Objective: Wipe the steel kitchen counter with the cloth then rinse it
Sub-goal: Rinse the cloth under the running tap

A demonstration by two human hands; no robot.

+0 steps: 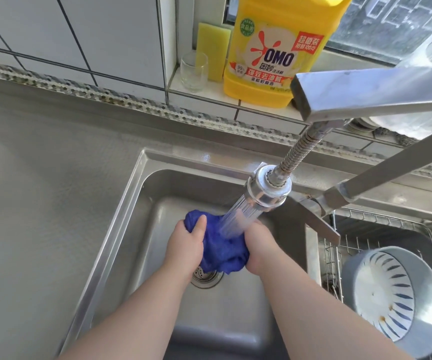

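The sink [142, 203] sits in the steel counter [41, 190], which spreads to its left. Over the drain [207, 278], the left hand [186, 245] and right hand [259, 248] grip the cloth [221, 245] between them, under the spray head [267, 188]. On the ledge behind stand a glass [193, 71], a sponge [212, 51] behind it, and a detergent bottle [274, 48] to their right. Right of the sink, a bowl [391, 300] lies in a wire rack [381, 224].

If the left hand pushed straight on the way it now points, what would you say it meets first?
The left hand grips the blue cloth and points up and away toward the sink's back wall. Past the cloth, that wall probably comes first, though depth is hard to judge; the water spray lies to its right.
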